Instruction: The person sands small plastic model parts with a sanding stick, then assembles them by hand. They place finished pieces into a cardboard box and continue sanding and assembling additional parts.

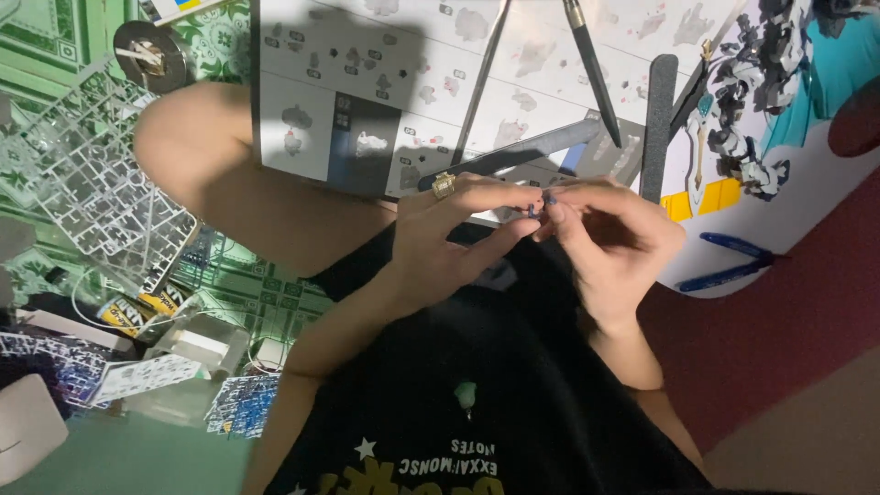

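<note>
Head view, looking down at lap. Left hand [440, 243] and right hand [610, 234] meet at centre, fingertips touching. Both pinch tiny dark blue part [541, 203] between thumbs and forefingers; fingers clenched on it. Gold ring [444, 185] on left hand. Part held above black shirt [486, 403], just before instruction sheet [385, 92]. On sheet: grey file [657, 124], dark pointed tool [594, 69]. Blue nippers [729, 261] right of right hand. White plastic sprue [92, 192] far left, by bare knee [197, 151].
</note>
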